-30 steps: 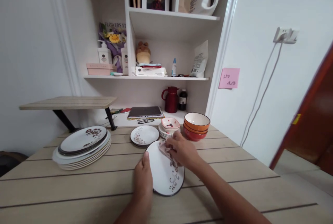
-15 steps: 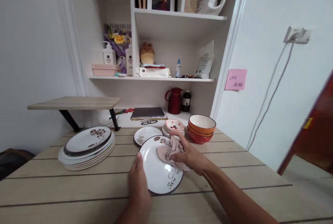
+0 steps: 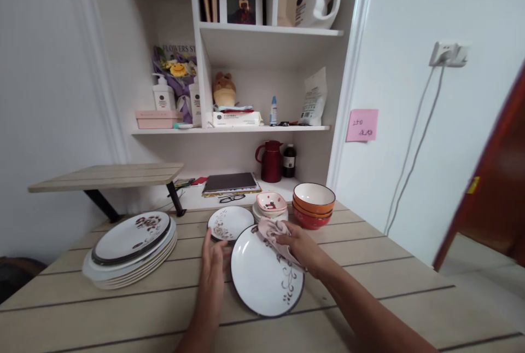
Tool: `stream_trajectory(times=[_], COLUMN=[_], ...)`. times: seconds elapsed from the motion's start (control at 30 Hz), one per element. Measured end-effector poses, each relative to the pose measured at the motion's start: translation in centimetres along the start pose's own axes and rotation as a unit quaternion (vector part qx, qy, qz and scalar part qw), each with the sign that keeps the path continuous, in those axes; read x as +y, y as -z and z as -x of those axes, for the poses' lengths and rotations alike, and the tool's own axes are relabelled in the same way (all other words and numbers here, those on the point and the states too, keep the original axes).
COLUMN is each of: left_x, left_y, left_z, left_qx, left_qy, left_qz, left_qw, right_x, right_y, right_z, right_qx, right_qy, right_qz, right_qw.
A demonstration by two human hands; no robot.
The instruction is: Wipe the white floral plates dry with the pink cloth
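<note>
White plate [image 3: 262, 282] with a dark rim lies flat on the wooden table [image 3: 123, 309], where the right hand [image 3: 298, 248], fingers clamped on a bunched pink cloth [image 3: 271, 229], presses it to the plate's far rim. The left hand [image 3: 213, 271] rests open, holding nothing, just at the plate's left edge. Beyond sit a smaller plate [image 3: 229, 223] and stacked orange bowls [image 3: 314, 205]; a pile of large plates [image 3: 131, 241] stands to the left.

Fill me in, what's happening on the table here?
A person is wiping a white plate with a pink cloth. The right hand presses the cloth on the plate's far rim; the left hand lies open against its left edge. A stack of plates sits to the left, orange bowls behind.
</note>
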State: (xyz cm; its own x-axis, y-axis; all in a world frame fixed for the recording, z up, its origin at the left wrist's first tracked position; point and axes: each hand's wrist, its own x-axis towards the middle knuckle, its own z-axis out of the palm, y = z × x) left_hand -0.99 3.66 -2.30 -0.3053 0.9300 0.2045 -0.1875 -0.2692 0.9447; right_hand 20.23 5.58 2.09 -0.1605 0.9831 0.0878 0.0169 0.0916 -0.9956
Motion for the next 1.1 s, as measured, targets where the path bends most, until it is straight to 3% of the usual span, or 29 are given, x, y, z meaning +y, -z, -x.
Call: stream_trajectory(times=[0.07,0.13,0.17,0.27,0.33,0.4,0.47,0.53,0.57,0.63,0.7,0.83,0.93,1.0,1.07,1.1], left_x=[-0.3,-0.5,-0.6,-0.5,-0.2,0.2,0.6,0.9,0.9,0.8,0.5,-0.4,-1.4,-1.7,-1.7,-1.4], left_y=[0.7,1.1,1.1,0.2,-0.7,-1.3,-1.5,-1.3,-1.3,-1.2,-1.3,-1.7,-2.0,-2.1,-2.2,-2.1], left_z=[-0.5,-0.7,-0.6,0.4,1.4,2.2,2.7,2.9,3.0,3.1,3.2,3.1,3.1,3.4,3.9,4.2], left_qx=[0.016,-0.008,-0.031,-0.028,-0.042,-0.082,-0.171,-0.319,-0.385,-0.444,-0.467,-0.459,-0.441,-0.395,-0.225,-0.146], left_qy=[-0.041,-0.171,-0.256,-0.455,-0.528,-0.57,-0.604,-0.619,-0.612,-0.57,-0.524,-0.453,-0.348,-0.262,-0.137,-0.055], left_qz=[-0.074,-0.215,-0.283,-0.43,-0.48,-0.502,-0.509,-0.478,-0.45,-0.408,-0.379,-0.305,-0.252,-0.218,-0.207,-0.21], left_qw=[0.996,0.962,0.924,0.78,0.699,0.645,0.589,0.534,0.524,0.557,0.603,0.701,0.788,0.853,0.942,0.965], right_x=[-0.1,-0.1,-0.1,-0.2,-0.4,-0.5,-0.5,-0.4,-0.5,-0.7,-1.1,-1.9,-1.9,-1.7,-1.6,-1.6], right_y=[0.7,1.2,1.5,2.2,2.6,2.8,2.9,2.7,2.6,2.4,2.4,3.2,4.1,4.6,5.0,5.1], right_z=[-0.1,-0.2,-0.2,-0.1,0.0,0.1,0.3,0.5,0.6,0.8,0.8,0.4,-0.2,-0.5,-0.7,-0.7], right_qx=[0.011,0.011,0.011,0.006,-0.004,-0.032,-0.07,-0.102,-0.11,-0.115,-0.101,-0.055,0.03,0.103,0.157,0.172], right_qy=[0.015,0.019,0.016,-0.022,-0.057,-0.084,-0.101,-0.118,-0.121,-0.113,-0.083,-0.024,0.019,0.059,0.098,0.111], right_qz=[0.023,0.033,0.037,0.032,0.01,-0.008,-0.013,-0.009,-0.01,-0.02,-0.038,-0.053,-0.054,-0.053,-0.051,-0.053], right_qw=[1.0,0.999,0.999,0.999,0.998,0.996,0.992,0.988,0.986,0.987,0.991,0.997,0.998,0.991,0.981,0.977])
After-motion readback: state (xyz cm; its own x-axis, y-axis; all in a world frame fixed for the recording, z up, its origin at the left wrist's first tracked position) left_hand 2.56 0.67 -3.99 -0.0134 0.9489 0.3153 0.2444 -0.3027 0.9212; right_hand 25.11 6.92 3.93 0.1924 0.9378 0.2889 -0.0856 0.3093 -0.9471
